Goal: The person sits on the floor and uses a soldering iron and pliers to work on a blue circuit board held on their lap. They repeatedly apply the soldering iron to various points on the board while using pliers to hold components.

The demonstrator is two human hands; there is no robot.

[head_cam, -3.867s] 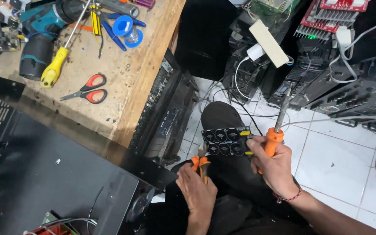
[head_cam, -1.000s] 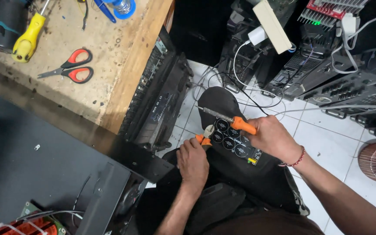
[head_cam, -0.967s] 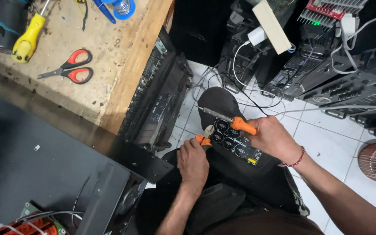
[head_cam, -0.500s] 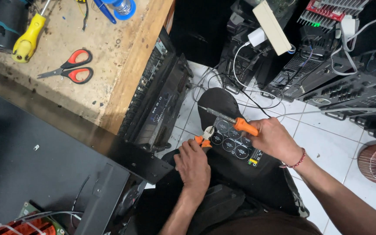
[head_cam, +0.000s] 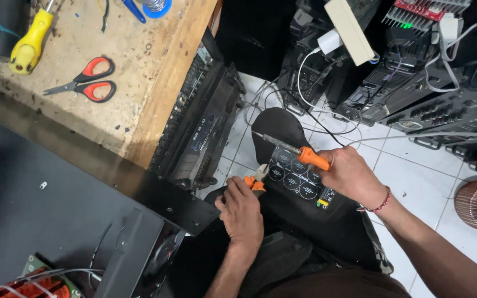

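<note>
The left hand is clamped on orange-handled pliers, nose set at the lower left edge of the black capacitor board resting on the person's knee. The right hand is closed around an orange-handled soldering iron, shaft lying across the board's top and its tip just past the upper left corner. It looks like a component lead is being worked at the board's edge; the next move calls for a steady grip and the tip brought exactly onto the joint. Beside them, a wooden workbench carries red scissors.
</note>
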